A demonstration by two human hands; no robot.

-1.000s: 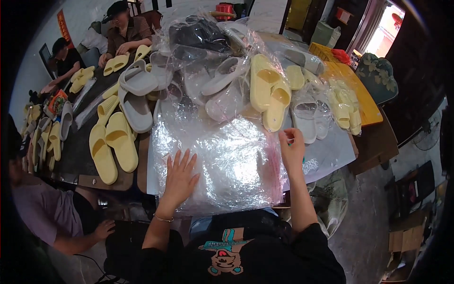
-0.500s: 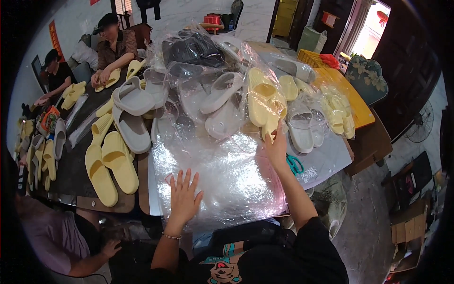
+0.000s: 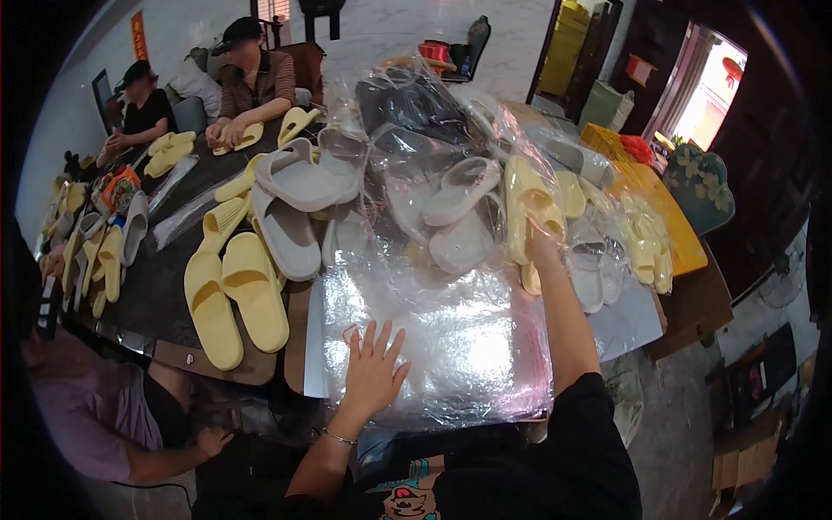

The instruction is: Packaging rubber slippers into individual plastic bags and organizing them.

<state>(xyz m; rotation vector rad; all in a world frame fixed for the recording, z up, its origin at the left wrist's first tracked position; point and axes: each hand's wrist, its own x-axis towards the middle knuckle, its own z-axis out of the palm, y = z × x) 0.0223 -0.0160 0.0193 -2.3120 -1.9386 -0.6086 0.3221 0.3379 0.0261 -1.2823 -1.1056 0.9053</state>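
Dark table (image 3: 165,286) crowded with slippers. Stack of clear plastic bags (image 3: 451,347) at near edge, just below heap of bagged slippers. Left hand (image 3: 374,368) flat on stack, fingers spread. Right hand (image 3: 542,241) reaching to yellow slipper (image 3: 526,201) in heap, touching it; grip unclear, cannot tell.

Daylight is pouring in through the doorway (image 3: 715,82), glaring white off the clear plastic sheets (image 3: 459,347) below it, while the fisheye rim is darkening and bending everything.
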